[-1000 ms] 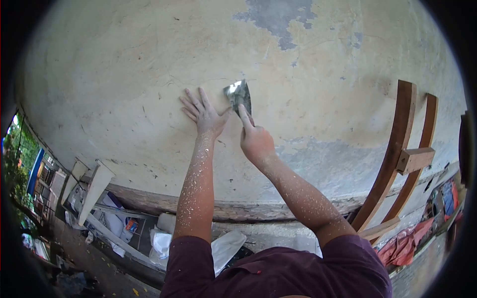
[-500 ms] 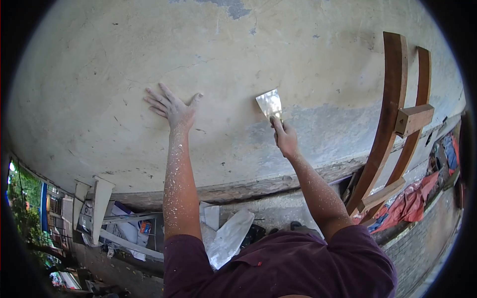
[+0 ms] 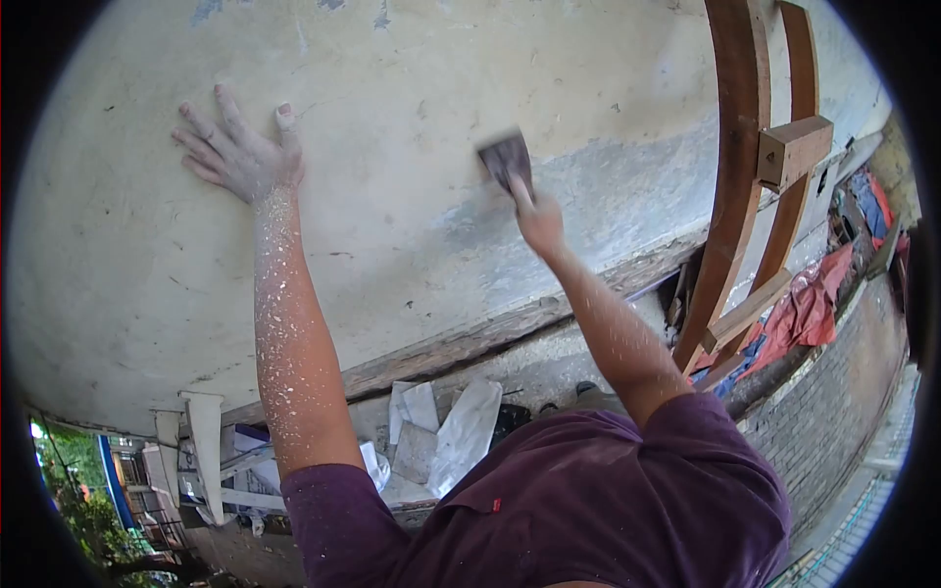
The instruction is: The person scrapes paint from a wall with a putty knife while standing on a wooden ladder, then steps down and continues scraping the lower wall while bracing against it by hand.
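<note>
we are facing a pale, stained wall (image 3: 392, 186), with a wooden ladder (image 3: 740, 127) standing in front of it. to the left of the ladder, about level with its upper rung (image 3: 796, 152), we are holding a scraper (image 3: 506, 159) in our right hand (image 3: 540, 220). the fingers are closing around its handle, and the forefinger is reaching along toward the blade. the blade is pointing up and tilting away from the ladder, and it is showing too blurred for us to tell whether its edge is touching the wall. a bare grey patch (image 3: 627, 176) is spreading between the scraper and the ladder.

farther left of the ladder, we are resting our left hand (image 3: 245, 157) on the wall, its dusty fingers standing apart and gripping nothing. pale flecks are covering our left forearm (image 3: 292, 343).

below and left of the ladder, white sheets (image 3: 466, 436) are lying near the foot of the wall. just right of the ladder's lower end, a crumpled red sheet (image 3: 809, 304) is lying beside some blue cloth (image 3: 727, 380).
</note>
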A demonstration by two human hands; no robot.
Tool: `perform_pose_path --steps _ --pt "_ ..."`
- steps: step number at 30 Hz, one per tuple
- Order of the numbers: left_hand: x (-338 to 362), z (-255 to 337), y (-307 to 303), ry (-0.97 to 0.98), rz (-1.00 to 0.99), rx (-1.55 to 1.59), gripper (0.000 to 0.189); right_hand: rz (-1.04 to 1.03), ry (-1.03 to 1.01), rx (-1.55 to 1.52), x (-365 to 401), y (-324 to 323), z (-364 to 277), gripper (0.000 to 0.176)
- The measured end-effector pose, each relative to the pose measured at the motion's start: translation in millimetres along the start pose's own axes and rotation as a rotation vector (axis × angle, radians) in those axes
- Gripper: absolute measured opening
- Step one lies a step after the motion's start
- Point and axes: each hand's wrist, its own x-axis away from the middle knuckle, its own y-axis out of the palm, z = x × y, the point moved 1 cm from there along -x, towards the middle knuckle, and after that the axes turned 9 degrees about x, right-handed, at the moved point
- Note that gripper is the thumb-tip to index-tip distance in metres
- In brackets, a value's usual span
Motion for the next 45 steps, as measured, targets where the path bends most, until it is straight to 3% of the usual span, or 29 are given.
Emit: perform_pose_path --steps 1,3,6,8,10,13,16,18,23,28,29,31,32,33,34,35,37,38,39,41,42,43,45 --pt "-2.1 -1.8 4.3 -0.009 0.009 0.009 0.080 0.035 -0.103 0.066 19.9 10.0 68.6 0.051" --pt "2.6 -2.8 3.1 0.019 0.046 0.015 0.077 -0.098 0.430 0.003 40.3 2.9 119.7 0.055" --pt "1.8 -4.5 3.1 0.026 0.049 0.047 0.076 -0.042 0.378 0.027 24.9 -2.4 107.1 0.055" --pt "2.7 -7.5 4.9 0.030 0.040 0.045 0.077 -0.077 0.373 -0.137 23.3 2.3 85.0 0.053" --pt "7.0 -6.8 5.0 0.017 0.017 0.036 0.077 -0.041 0.085 -0.131 -2.3 15.5 45.2 0.051" --pt "6.9 -7.4 5.5 0.017 0.029 0.060 0.079 -0.119 0.044 -0.180 -20.6 26.1 15.7 0.050" --pt "4.9 -4.7 2.7 0.047 0.067 0.023 0.078 -0.121 0.124 0.133 30.6 37.6 91.2 0.055" --pt "3.0 2.0 0.4 0.030 0.060 0.066 0.078 -0.103 0.255 0.076 48.2 44.5 113.8 0.060" --pt "4.2 -3.7 2.7 -0.001 0.029 0.051 0.078 -0.032 0.294 0.023 52.4 67.2 86.5 0.057" --pt "43.0 0.9 -10.6 -0.025 -0.089 0.073 0.077 -0.138 0.246 -0.362 57.3 63.7 36.9 0.047" --pt "58.1 5.7 -16.3 -0.084 -0.162 0.098 0.076 -0.160 0.260 -0.505 52.5 61.0 24.4 0.043" --pt "93.4 21.8 -28.8 -0.188 -0.234 0.215 0.072 -0.256 0.215 -0.456 45.2 54.0 -3.6 0.037" --pt "115.1 35.4 -37.0 -0.233 -0.235 0.306 0.069 -0.267 0.100 -0.454 46.5 54.0 -19.2 0.037" --pt "137.1 56.6 -44.8 -0.309 -0.202 0.406 0.060 -0.280 -0.015 -0.452 47.8 51.8 -35.2 0.036" --pt "157.6 81.6 -50.9 -0.431 -0.241 0.529 0.051 -0.376 0.018 -0.377 51.3 43.0 -52.8 0.031" --pt "181.8 99.2 -51.0 -0.580 -0.398 0.641 0.051 -0.398 -0.003 -0.377 57.0 43.9 -68.7 0.031" --pt "204.0 133.0 -49.4 -1.217 -0.429 1.301 0.042 -0.335 -0.002 -0.623 71.1 54.0 -91.7 0.030" --pt "212.1 139.4 -38.2 -1.228 -0.400 1.288 0.042 -0.501 0.036 -0.524 65.6 58.7 -72.8 0.030" --pt "224.9 146.8 -30.3 -1.230 -0.290 1.353 0.035 -0.532 0.034 -0.513 66.7 60.2 -73.9 0.030" --pt "235.7 149.0 -35.3 -1.240 -0.151 1.389 0.032 -0.446 -0.269 -0.246 65.6 64.4 -85.2 0.032" --pt "238.9 141.8 -45.8 -1.355 -0.190 1.285 0.031 -0.623 -0.291 -0.119 49.6 69.6 -69.7 0.034" --pt "242.2 135.7 -55.1 -1.465 -0.228 1.177 0.033 -0.455 -0.477 -0.055 42.0 58.8 -89.0 0.037" --pt "266.4 125.7 -65.2 -1.509 -0.044 0.912 0.036 -0.050 -0.833 0.070 16.2 33.1 -116.4 0.044"
